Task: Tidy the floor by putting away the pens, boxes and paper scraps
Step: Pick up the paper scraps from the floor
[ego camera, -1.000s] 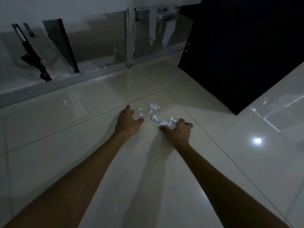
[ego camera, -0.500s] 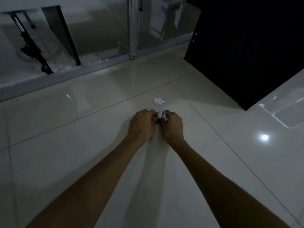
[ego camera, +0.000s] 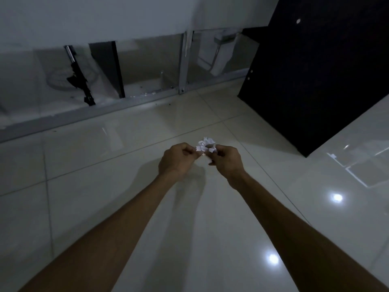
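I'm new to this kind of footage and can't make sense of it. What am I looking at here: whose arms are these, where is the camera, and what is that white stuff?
There is no machine here. A person wears a wide-angle camera on their head, looking forward and down, so you see their own two bare arms reaching out. The left hand and the right hand meet in the middle and together pinch a small bunch of white paper scraps, held above the floor. The floor is pale glossy tile with bright reflections of lights. I see no loose scraps, pens or boxes lying on it in this dim picture. Farther off stands a glass partition in a metal frame, and to the right a large dark panel.
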